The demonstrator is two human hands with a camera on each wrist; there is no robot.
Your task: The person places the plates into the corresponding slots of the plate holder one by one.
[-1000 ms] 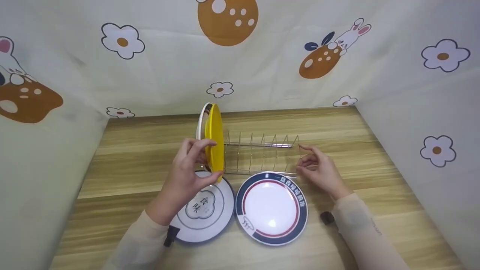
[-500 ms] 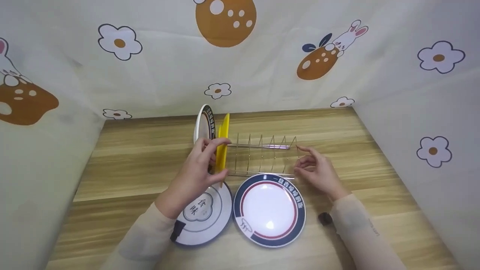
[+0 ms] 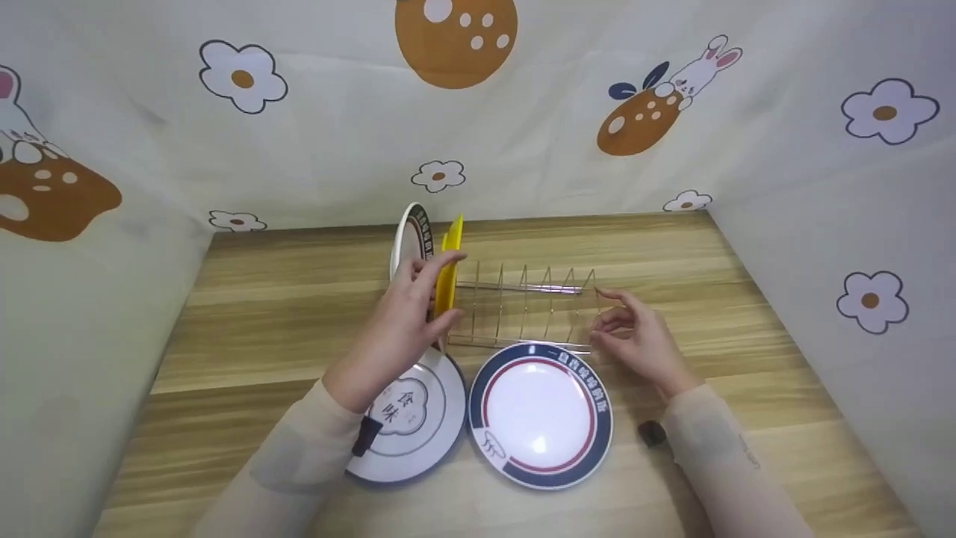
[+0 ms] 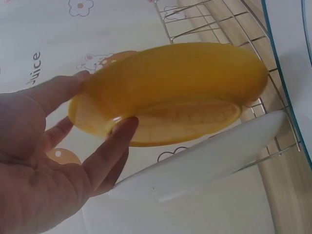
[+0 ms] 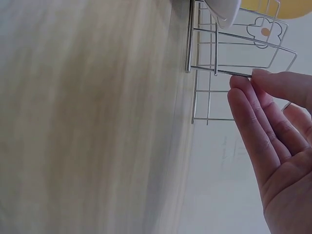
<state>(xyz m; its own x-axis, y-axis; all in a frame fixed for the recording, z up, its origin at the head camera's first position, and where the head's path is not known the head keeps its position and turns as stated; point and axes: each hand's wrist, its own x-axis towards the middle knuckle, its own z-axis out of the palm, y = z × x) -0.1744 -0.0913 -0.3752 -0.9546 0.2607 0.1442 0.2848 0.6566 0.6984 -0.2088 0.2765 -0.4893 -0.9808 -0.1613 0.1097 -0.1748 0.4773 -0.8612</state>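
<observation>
My left hand [image 3: 399, 310] grips a yellow plate [image 3: 447, 280] by its edge, thumb on one side and fingers on the other. The yellow plate [image 4: 180, 73] stands on edge at the left part of a wire dish rack [image 3: 515, 314]. Just left of it, a white plate with a dark patterned rim [image 3: 404, 243] stands upright in the rack. At the rack's right end my right hand [image 3: 638, 336] pinches an end wire between thumb and fingers, as the rack [image 5: 234, 73] shows in the right wrist view.
Two plates lie flat before the rack: a white plate with a lettered centre [image 3: 418, 448], partly under my left forearm, and a blue-rimmed plate [image 3: 541, 418]. Patterned cloth walls [image 3: 328, 149] enclose the wooden table [image 3: 246, 321] at the back and sides.
My left hand has moved the yellow plate to the right, away from the upright white plate, turning it nearly edge-on to the head view. My right hand has stayed at the rack's end.
</observation>
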